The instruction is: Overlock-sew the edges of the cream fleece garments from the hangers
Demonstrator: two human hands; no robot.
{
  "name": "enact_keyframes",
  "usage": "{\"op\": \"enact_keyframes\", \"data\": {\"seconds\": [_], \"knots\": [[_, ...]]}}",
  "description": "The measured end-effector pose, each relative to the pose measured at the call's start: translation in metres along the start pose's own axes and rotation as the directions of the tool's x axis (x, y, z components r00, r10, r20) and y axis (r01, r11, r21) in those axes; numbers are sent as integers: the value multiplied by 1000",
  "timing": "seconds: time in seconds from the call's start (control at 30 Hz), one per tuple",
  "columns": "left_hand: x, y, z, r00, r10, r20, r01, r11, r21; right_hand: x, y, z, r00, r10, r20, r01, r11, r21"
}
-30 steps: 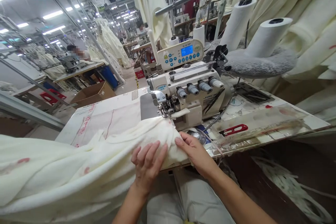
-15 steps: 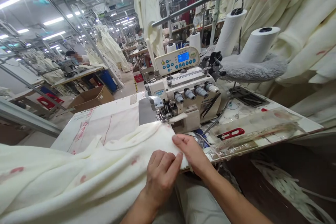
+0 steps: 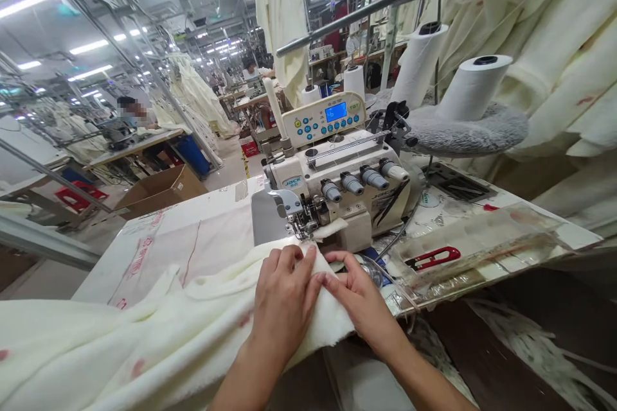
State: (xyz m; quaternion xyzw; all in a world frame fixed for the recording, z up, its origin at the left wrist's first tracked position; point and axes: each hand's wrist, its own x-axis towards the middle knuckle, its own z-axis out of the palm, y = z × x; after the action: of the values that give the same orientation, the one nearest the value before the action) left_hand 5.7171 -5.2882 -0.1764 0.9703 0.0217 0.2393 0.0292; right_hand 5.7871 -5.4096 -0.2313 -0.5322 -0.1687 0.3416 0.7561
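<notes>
Left hand shifted up cream fabric (fuzzy-edged), nearer smooth-cased sewing machine.

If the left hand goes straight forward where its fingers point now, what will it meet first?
Most likely the sewing machine's metal stitching parts, just ahead of the left hand on the cream cloth; the gap is hard to judge.

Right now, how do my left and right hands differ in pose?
Your left hand lies over the cloth, back up; your right hand is at its right edge, thumb and forefinger parted. The left hand covers more cloth than the right hand. Both touch the cloth.
</notes>
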Motion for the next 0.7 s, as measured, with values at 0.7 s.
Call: {"op": "enact_keyframes", "data": {"seconds": [0.7], "knots": [[-63,22,12,954,133,-268,-170,978,-120,-41,-2,-1,996,-32,87,43,991,-127]]}}
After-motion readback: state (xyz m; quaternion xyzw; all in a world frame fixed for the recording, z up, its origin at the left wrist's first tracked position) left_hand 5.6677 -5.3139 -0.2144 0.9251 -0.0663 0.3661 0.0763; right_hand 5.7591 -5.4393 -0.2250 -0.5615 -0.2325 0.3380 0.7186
